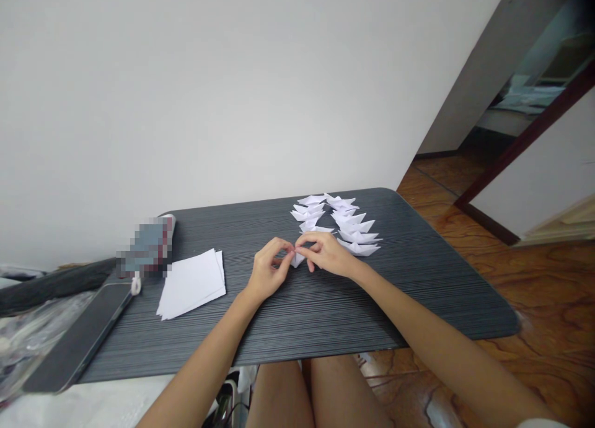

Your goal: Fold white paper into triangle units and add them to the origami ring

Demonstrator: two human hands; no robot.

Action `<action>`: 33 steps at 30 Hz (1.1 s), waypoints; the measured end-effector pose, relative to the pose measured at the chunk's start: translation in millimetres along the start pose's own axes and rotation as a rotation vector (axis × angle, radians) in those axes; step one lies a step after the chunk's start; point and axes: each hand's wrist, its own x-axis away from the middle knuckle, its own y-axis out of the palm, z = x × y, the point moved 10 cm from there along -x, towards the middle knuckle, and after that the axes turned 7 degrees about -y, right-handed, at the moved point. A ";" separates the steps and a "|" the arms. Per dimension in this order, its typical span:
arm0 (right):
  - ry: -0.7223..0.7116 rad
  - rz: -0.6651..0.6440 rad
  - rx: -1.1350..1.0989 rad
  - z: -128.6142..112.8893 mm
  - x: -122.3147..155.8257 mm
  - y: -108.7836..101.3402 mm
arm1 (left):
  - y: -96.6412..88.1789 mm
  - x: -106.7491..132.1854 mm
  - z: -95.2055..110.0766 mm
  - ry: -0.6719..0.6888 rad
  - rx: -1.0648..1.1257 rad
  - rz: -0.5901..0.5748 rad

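My left hand (268, 268) and my right hand (325, 253) meet over the middle of a dark striped table (325, 304). Both pinch a small white folded paper piece (297, 259) between fingertips, just above the tabletop. Behind the hands lie several finished white folded paper shapes (344, 223) in two rows. A stack of plain white paper sheets (191, 283) rests to the left of my left hand.
A dark phone or tablet (79, 338) lies at the table's left edge, with a blurred-out object (147, 245) behind it. A white wall stands behind the table. Wooden floor and a doorway are on the right. My knees show below the table's front edge.
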 end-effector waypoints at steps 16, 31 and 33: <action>-0.018 0.108 -0.130 4.7 -0.1 -6.7 | -11.5 -3.0 -15.8 -0.105 0.130 0.074; -0.287 -0.002 0.041 -33.6 3.7 -3.9 | -22.0 -2.5 -17.3 -0.096 0.253 0.179; -0.308 -0.027 0.176 -40.8 5.1 -2.2 | -20.3 -1.9 -14.4 -0.080 0.220 0.163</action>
